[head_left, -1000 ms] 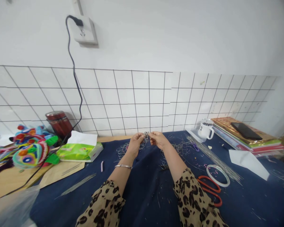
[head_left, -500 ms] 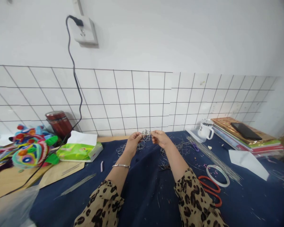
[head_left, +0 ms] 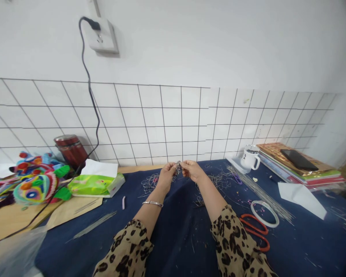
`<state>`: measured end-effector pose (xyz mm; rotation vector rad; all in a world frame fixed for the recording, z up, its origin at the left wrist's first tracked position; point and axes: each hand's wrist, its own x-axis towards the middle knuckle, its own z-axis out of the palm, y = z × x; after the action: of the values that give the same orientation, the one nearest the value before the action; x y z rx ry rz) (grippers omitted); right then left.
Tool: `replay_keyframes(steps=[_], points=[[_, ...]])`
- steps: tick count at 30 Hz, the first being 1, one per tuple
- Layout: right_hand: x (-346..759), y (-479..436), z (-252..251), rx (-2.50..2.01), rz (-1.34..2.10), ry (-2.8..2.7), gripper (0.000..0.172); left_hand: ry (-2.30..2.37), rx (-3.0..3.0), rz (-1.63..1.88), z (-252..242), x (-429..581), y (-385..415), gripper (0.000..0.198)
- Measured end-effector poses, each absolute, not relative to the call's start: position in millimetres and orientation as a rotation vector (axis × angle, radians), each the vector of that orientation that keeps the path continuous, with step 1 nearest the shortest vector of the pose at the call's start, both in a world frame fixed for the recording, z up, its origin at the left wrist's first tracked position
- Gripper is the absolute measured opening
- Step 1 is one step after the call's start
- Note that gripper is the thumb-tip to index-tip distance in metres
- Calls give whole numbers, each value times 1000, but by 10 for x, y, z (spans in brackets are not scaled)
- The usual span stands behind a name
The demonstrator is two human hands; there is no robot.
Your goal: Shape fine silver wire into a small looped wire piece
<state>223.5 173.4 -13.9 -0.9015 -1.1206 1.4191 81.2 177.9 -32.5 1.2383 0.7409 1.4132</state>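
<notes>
Close together above the far middle of the dark blue cloth (head_left: 181, 231), both my hands pinch one small piece of bent thin wire (head_left: 178, 167). My left hand (head_left: 166, 176), with a silver bangle at its wrist, grips it from the left. From the other side my right hand (head_left: 192, 170) has thumb and fingers closed on it. The piece's exact shape is too small to make out. A tangle of bent wire (head_left: 148, 184) lies left of my left hand, and a second wire tangle (head_left: 220, 181) lies beyond my right forearm.
Orange-handled scissors (head_left: 255, 231), a white ring-shaped coil (head_left: 265, 214) and a bundle of straight wires (head_left: 262, 194) lie at right. A white mug (head_left: 250, 158) stands behind, beside stacked books (head_left: 302, 165) with a phone. Left are a green tissue pack (head_left: 93, 185), a red flask (head_left: 71, 151) and colourful knitted toys (head_left: 37, 184).
My hands have drawn closer together, narrowing the gap around the wire piece. My left hand moved to the right and my right hand slightly to the left.
</notes>
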Motion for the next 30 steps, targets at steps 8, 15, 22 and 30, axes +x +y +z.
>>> replay_keyframes(steps=[8,15,22,30], points=[[2362,1677,-33,-853,1421,-1109,31,760,1238,1448,-260,669,1855,27],[2395,1653,4,-829,1439,-1125,31,755,1266,1445,-224,636,1861,25],[2413,1656,-1,-835,1436,-1130,32,760,1260,1435,-243,624,1881,26],[2288,1702,-89,-895,1411,-1114,31,765,1241,1440,-312,745,1819,27]])
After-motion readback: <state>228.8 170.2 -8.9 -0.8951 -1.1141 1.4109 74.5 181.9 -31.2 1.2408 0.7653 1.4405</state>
